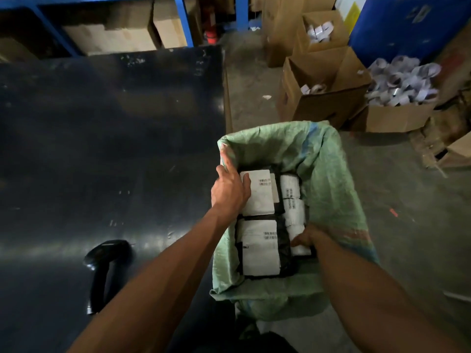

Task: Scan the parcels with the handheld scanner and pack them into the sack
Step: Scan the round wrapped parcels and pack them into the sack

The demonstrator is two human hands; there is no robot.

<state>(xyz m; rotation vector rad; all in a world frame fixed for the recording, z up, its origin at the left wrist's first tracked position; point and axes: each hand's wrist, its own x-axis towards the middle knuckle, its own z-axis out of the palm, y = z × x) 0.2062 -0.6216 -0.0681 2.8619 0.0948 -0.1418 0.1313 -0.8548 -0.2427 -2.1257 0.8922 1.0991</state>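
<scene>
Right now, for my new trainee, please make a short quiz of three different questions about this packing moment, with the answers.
1. True or false: the handheld scanner is in the left hand.
2. Where do the parcels with labels lie? A) on the black table B) inside the green sack C) in a cardboard box
3. Fill in: the right hand grips a ____ parcel in the sack.

Key: 1 false, it lies on the table; 2 B; 3 white.
</scene>
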